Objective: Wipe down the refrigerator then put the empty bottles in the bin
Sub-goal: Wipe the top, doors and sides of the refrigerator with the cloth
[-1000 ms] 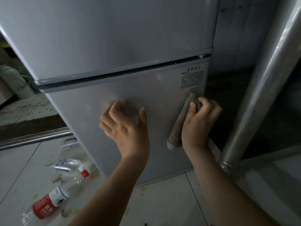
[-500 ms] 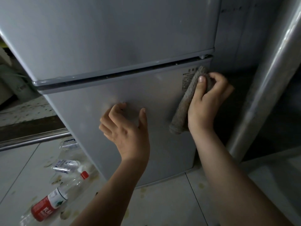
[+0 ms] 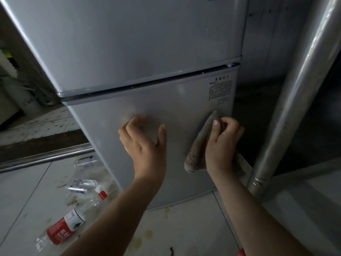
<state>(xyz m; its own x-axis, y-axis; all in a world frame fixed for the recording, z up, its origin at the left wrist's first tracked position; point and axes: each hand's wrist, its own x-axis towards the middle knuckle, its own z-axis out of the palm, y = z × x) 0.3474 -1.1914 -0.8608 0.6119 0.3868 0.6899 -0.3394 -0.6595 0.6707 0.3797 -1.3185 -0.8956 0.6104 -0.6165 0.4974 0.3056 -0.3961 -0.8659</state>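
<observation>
Against the refrigerator door (image 3: 166,111), cloth (image 3: 197,152) near-upright in right hand (image 3: 221,145).

The left hand (image 3: 145,145) rests on the lower door of the refrigerator (image 3: 166,111). Right of it, on the same door, the right hand (image 3: 221,146) holds the cloth (image 3: 197,152), just below the printed label (image 3: 220,89). Below and left of the left hand, bottles (image 3: 68,224) lie on the floor (image 3: 184,235). A pole (image 3: 295,89) stands right of the right hand.
</observation>
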